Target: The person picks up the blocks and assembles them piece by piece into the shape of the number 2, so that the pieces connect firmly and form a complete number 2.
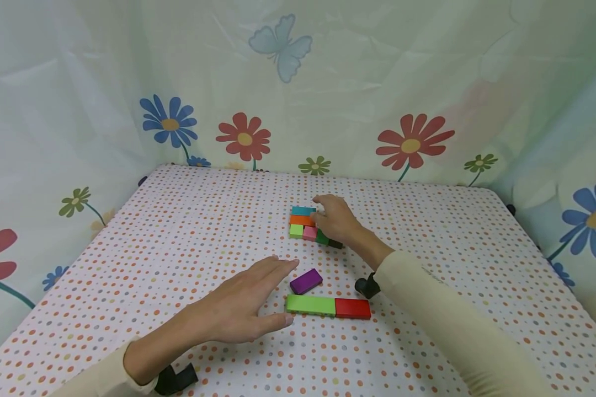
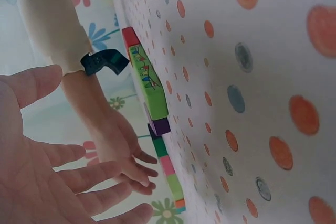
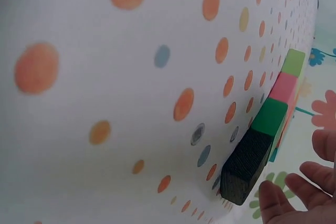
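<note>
Right-hand grip point(image 1: 334, 218) is held wide and loose, nothing gripped; it is placed at the right side of the far block group, thumb seen over the right ends of the blue block point(image 1: 302, 211) and orange block point(image 1: 300, 220); contact cannot be told. Left-hand grip point(image 1: 245, 306) is spread, fingers straight, nothing gripped; its thumb tip is seen near the left end of the long lime block point(image 1: 310, 305); the red block point(image 1: 352, 309) is butted to that block's right end; the purple block point(image 1: 306, 281) is set askew just beyond, near the left fingertips.

In the far group, the small lime block point(image 1: 296, 231), pink block point(image 1: 309, 233), green block point(image 1: 321, 237) and black block point(image 3: 244, 166) are lined up in front of orange.

All blocks are flat-faced and rectangular; grain is shown on black, a printed pattern on long lime's side; the bench point(image 1: 218, 209) is covered in dotted sheeting, backed by a floral curtain point(image 1: 338, 110).

Blue, orange and green are partly hidden by the right hand in the head view; purple is cut off in the right wrist view.
</note>
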A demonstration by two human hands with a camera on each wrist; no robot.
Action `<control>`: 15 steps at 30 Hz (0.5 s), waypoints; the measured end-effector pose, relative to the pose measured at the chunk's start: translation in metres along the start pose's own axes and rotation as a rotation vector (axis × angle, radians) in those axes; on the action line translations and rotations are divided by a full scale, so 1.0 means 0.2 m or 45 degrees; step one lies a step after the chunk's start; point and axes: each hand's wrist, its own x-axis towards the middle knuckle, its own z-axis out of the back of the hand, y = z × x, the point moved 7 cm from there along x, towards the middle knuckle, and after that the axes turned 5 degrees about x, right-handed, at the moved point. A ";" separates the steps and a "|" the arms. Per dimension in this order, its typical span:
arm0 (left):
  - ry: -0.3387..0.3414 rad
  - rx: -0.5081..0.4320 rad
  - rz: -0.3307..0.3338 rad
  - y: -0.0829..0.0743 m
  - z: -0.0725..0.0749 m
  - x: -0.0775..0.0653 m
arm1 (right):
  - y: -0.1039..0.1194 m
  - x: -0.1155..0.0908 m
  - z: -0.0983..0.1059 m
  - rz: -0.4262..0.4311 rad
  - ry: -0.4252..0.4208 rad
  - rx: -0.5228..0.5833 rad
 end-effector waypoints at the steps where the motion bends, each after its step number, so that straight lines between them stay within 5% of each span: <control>1: 0.000 0.001 0.001 0.00 0.00 0.00 | 0.00 0.00 0.00 -0.008 0.004 0.005; 15: -0.006 -0.011 -0.011 0.00 0.01 0.01 | 0.00 0.04 -0.03 -0.034 0.070 -0.001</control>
